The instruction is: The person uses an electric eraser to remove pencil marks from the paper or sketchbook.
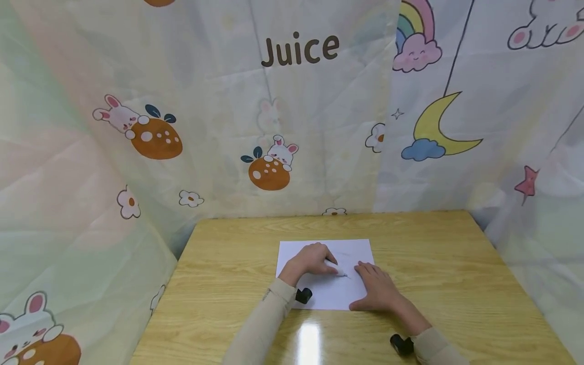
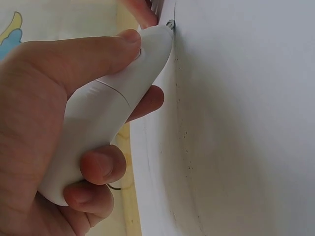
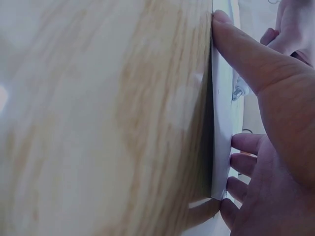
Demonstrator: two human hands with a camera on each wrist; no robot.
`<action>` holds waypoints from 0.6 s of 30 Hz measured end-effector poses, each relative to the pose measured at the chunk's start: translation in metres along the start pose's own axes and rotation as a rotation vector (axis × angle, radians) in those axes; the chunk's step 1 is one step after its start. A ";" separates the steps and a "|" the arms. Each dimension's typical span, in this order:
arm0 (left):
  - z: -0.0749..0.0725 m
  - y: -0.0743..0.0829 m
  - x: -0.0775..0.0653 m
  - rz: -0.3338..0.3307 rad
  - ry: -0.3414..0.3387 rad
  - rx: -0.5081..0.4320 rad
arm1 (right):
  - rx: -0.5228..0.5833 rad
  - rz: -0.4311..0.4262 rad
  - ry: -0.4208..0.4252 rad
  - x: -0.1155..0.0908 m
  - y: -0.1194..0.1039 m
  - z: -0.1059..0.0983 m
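My left hand (image 1: 312, 259) grips a chunky white electric eraser (image 2: 91, 115) with a metal tip, the thumb along its upper side near a button. The tip meets the white sheet of paper (image 1: 326, 294) right of the sheet's middle. Small dark crumbs (image 2: 187, 150) lie on the paper in the left wrist view, and faint grey marks (image 1: 343, 254) show farther up the sheet. My right hand (image 1: 376, 290) rests on the sheet's right edge, fingers spread and thumb at the near corner. The right wrist view shows that edge curving slightly up from the table.
The sheet lies on a wood-grain table (image 1: 228, 284). Printed curtains (image 1: 219, 111) hang close behind and beside the table. Black wrist devices (image 1: 401, 345) sit at both cuffs, and a bright reflection falls on the near tabletop.
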State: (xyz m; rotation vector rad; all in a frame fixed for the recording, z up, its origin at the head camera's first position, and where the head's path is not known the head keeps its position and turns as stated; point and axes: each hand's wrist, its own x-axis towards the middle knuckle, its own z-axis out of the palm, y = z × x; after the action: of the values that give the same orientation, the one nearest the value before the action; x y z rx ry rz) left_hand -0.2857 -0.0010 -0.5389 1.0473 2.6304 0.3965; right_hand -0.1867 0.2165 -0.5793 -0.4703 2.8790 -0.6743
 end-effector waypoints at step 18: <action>0.001 0.008 0.004 0.038 -0.026 0.008 | -0.010 -0.020 0.014 -0.003 -0.003 -0.002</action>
State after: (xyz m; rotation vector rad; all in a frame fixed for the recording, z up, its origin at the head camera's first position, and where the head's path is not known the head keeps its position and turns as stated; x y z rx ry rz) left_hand -0.2833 0.0074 -0.5372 1.0993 2.5952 0.3782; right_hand -0.1835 0.2156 -0.5762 -0.4979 2.8956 -0.6689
